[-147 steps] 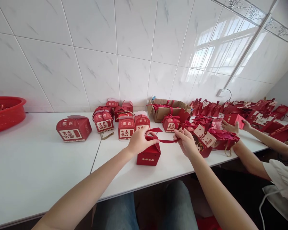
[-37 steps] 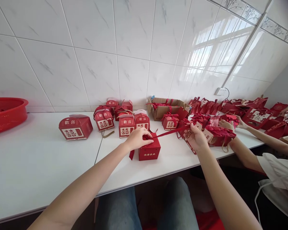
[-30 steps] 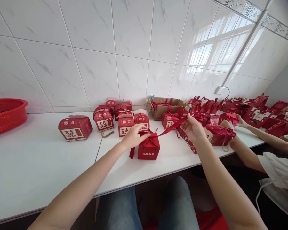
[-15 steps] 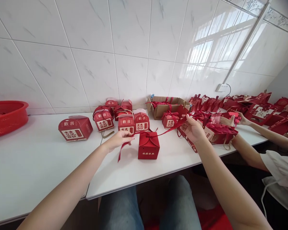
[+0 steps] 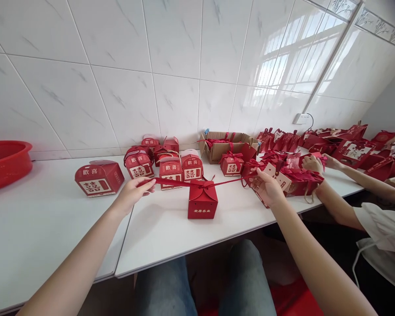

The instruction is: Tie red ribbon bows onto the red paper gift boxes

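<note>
A small red gift box [image 5: 202,204] with pale lettering on its front stands upright on the white table. A red ribbon [image 5: 175,181] crosses at the gathered top of the box and stretches out to both sides. Its left end is pinched in my left hand [image 5: 134,193], which is closed and well left of the box. On the other side my right hand [image 5: 266,186] is closed on the right length of ribbon, close to a pile of red boxes. Both ribbon lengths look taut.
Red boxes with white panels [image 5: 99,179] stand behind and left. A cardboard box [image 5: 213,153] holding ribbons sits by the tiled wall. Red bags [image 5: 355,153] crowd the right, where co-workers' hands [image 5: 312,163] work. A red plastic basket [image 5: 9,169] is far left.
My left hand has moved left, drawing its ribbon end out straight. The loose tail that hung from it is no longer visible. My right hand still holds its ribbon, slightly lower.
</note>
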Demonstrator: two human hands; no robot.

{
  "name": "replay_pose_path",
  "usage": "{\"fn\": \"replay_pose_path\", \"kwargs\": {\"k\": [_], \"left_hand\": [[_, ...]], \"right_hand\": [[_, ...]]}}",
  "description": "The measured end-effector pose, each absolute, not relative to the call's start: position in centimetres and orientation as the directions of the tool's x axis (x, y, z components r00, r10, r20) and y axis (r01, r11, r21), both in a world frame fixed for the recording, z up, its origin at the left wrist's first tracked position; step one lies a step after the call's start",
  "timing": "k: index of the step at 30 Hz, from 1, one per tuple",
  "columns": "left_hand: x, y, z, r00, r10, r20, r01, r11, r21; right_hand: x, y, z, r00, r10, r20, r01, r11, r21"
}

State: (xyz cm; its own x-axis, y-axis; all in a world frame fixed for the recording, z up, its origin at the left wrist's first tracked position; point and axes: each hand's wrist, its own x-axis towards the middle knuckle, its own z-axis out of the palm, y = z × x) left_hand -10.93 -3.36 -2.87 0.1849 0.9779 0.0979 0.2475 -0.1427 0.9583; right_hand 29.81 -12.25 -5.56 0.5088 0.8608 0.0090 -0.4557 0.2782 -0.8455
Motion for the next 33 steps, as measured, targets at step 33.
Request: {"fn": "replay_pose_path", "kwargs": {"k": [33], "left_hand": [[-3.5, -2.3, 6.5, 0.177, 0.909, 0.377, -0.248, -0.33, 0.911]], "right_hand": [[24.5, -10.4, 4.3, 0.399, 0.797, 0.454, -0.082, 0.524, -0.848]]}}
